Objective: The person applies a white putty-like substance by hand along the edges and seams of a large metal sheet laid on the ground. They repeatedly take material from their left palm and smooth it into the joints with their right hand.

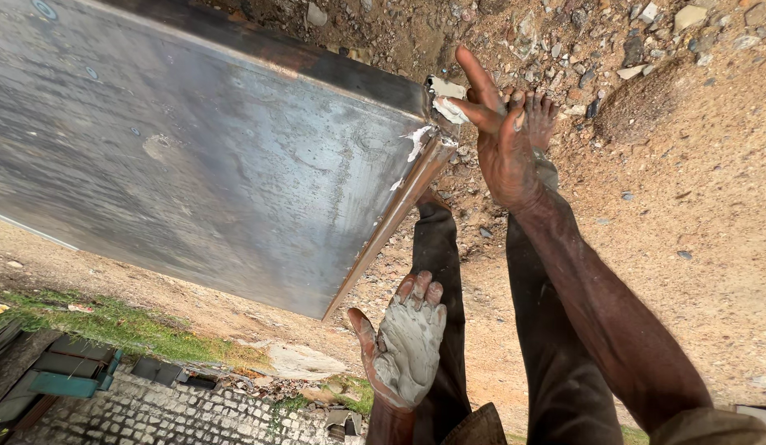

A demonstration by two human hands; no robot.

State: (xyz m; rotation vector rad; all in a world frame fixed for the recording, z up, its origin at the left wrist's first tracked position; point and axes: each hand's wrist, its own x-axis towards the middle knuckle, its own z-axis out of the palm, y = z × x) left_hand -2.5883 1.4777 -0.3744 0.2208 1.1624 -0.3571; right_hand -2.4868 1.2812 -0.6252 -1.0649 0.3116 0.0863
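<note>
Grey steel panel, whitish-grey putty, reddish-brown soil.

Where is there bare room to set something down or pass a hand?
Free: the metal sheet face left of its putty-smeared corner, and the sandy ground right of the right hand. Crowded: rubble above; legs beside the putty-coated left hand.

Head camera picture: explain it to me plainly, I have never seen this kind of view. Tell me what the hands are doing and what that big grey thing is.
The camera sits on a person's head and looks down, so you see their own arms and dark trousers. The big grey thing is a flat metal sheet with a rusty edge, over sandy, stony ground. The right hand reaches to the sheet's corner, where a whitish paste clings; its fingers touch that lump. The left hand is open, palm up, coated in the same grey paste, gripping nothing.
</note>
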